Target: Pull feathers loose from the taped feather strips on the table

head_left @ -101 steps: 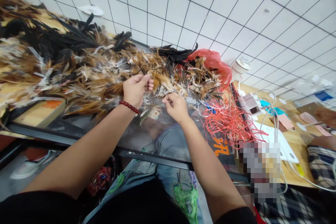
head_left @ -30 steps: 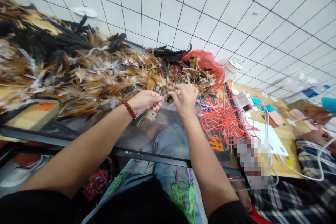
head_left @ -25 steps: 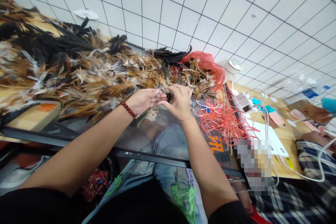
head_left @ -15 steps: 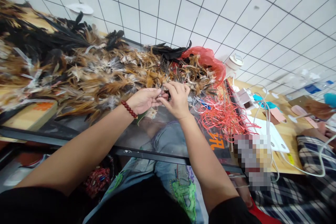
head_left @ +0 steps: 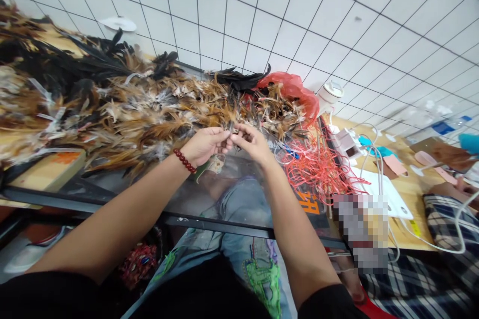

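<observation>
The work looks far from its end: the big heap of feathers [head_left: 142, 109] lies loose across the far left of the glass table [head_left: 232, 199], and only one small tuft of feathers [head_left: 231, 131] is in hand, at the near edge of the heap. The left hand [head_left: 205, 145] and the right hand [head_left: 253, 143] meet there, fingertips pinched narrow on the tuft from both sides. The red strings [head_left: 318, 167] lie at the right, untouched. Against half a second before, the right hand is lower and nearer, no longer curled over the heap's edge
</observation>
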Tool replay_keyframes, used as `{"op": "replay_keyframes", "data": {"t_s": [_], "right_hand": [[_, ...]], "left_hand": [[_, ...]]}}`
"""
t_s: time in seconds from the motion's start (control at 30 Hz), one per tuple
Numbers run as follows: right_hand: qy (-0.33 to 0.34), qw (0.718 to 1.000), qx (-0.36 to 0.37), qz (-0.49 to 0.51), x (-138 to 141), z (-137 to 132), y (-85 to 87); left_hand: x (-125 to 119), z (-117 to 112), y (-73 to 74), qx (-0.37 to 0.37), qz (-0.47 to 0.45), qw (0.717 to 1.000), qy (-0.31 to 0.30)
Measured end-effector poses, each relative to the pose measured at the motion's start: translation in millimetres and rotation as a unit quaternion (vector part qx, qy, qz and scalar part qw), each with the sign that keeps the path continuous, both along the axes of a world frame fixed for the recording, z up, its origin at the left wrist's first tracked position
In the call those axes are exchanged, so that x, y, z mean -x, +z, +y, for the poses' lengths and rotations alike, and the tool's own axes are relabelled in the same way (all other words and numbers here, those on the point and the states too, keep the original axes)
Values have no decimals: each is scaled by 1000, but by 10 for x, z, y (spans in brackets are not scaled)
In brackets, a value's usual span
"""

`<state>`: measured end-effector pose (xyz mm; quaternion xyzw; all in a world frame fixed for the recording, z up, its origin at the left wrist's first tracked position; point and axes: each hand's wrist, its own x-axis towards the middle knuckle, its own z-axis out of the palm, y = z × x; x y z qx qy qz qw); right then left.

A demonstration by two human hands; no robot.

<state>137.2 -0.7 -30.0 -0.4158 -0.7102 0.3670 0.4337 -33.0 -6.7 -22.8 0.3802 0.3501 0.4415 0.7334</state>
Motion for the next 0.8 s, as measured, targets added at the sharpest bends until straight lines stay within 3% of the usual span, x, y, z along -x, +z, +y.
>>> {"op": "replay_keyframes", "data": {"t_s": [0.1,0.17,0.27,0.57,0.8], "right_hand": [[138,978,127,97,-34,-11,2],[147,963,168,151,-29,-30,-18],[108,949,208,211,3,-30,-66],[13,974,136,182,15,25,-84],[11,984,96,149,49,26,-87]], "left_hand": [[33,-16,31,32,27,994,-104],[46,-23,36,53,32,988,-141],[44,-23,23,58,37,984,-166],[40,-12,29,60,20,984,-168],[36,-31,-2,22,30,989,-145]]}}
